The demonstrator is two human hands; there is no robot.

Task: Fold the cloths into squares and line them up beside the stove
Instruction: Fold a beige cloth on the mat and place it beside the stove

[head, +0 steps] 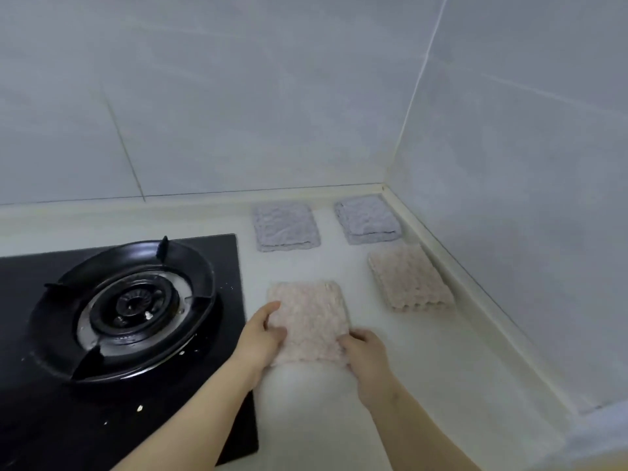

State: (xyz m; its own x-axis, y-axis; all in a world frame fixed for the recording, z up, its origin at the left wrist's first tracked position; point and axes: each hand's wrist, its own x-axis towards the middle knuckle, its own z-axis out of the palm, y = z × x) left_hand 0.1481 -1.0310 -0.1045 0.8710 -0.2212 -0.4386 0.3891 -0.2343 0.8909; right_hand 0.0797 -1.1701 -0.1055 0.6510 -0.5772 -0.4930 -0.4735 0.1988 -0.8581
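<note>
Plainly soft and light, the near pink cloth (311, 314) lies folded on the tabletop (428, 375) just right of the stove (129, 300). Its fleecy pile would likely slump or fall open if it were lifted by one corner. The left hand (261, 329) pinches its left edge, fingers curled onto the top. The right hand (367, 355) grips the near right corner in the same way. Gripping both sides looks the safest hold, pressing the layers together while squaring it. The far pink cloth (409, 278), left grey cloth (287, 227) and right grey cloth (367, 219) sit folded further back, apart from each other. No container shows.
</note>
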